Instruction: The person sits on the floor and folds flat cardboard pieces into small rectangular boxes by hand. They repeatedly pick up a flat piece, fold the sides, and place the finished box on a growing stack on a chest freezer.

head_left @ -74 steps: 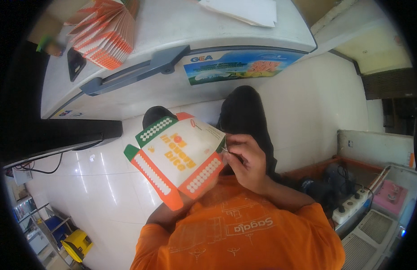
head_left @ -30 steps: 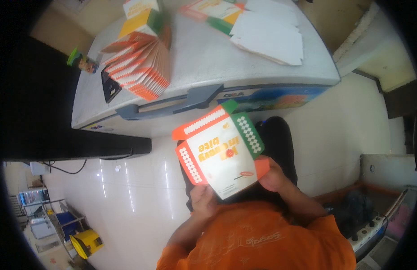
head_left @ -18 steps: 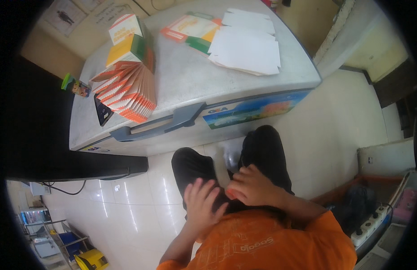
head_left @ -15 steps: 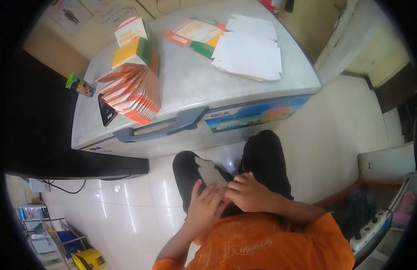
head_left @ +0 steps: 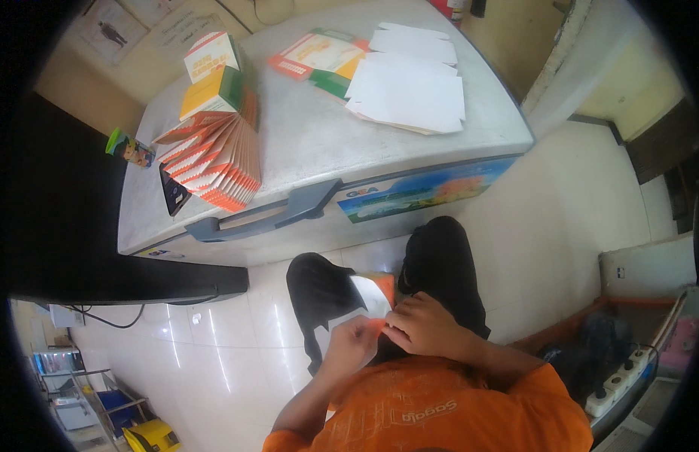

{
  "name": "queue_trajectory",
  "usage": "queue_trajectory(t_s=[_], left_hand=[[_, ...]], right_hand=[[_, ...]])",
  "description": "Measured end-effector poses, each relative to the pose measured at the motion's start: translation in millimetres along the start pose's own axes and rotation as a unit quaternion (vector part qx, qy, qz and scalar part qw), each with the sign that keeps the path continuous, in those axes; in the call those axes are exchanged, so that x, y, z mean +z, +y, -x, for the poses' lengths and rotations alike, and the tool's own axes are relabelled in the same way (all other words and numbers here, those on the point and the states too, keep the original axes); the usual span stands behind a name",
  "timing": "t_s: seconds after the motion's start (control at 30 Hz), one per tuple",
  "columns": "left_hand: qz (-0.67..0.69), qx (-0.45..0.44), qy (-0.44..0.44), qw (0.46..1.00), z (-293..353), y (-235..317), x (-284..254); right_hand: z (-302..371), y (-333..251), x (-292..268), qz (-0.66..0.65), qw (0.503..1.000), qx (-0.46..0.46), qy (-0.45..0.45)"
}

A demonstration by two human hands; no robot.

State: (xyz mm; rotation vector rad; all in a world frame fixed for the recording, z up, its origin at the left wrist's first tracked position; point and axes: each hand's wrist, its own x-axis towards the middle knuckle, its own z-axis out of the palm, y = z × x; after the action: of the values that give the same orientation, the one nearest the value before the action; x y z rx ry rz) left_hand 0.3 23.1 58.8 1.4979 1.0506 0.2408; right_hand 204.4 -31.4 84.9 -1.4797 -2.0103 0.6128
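Observation:
Above my lap, a cardboard carton [head_left: 375,297] shows its white inside and a strip of orange printed outside, with some panels bent up. My left hand [head_left: 351,343] grips its near left part with curled fingers. Close beside it, my right hand [head_left: 423,324] is closed on the carton's near edge, and an orange flap shows between the two hands. The fingertips are partly hidden. On the grey-white chest freezer [head_left: 289,135] ahead stands a fanned row of orange and white cartons [head_left: 217,162]. Flat carton blanks [head_left: 409,94] lie white side up at the right.
Behind the fanned row sits a yellow and green carton [head_left: 208,92]. Printed blanks [head_left: 319,56] lie beside the white ones. A phone [head_left: 174,193] and a green-topped container [head_left: 129,148] are at the freezer's left edge. A power strip [head_left: 622,383] is at the lower right.
The carton has swung up from lying flat over my left knee, and its orange side now shows. My left hand has gone from spread fingers to a closed grip. The view has shifted slightly.

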Motion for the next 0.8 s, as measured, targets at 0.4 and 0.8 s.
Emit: queue_trajectory(t_s=[0.4,0.8], left_hand=[[0.34,-0.001,0.079,0.937,-8,-8,8],[0.016,0.17,0.079,0.982,-6,-29,-5]], right_hand=[[-15,-8,23,-0.088,0.982,0.006,0.166],[-14,-3,24,-0.229,0.965,0.058,0.113]])
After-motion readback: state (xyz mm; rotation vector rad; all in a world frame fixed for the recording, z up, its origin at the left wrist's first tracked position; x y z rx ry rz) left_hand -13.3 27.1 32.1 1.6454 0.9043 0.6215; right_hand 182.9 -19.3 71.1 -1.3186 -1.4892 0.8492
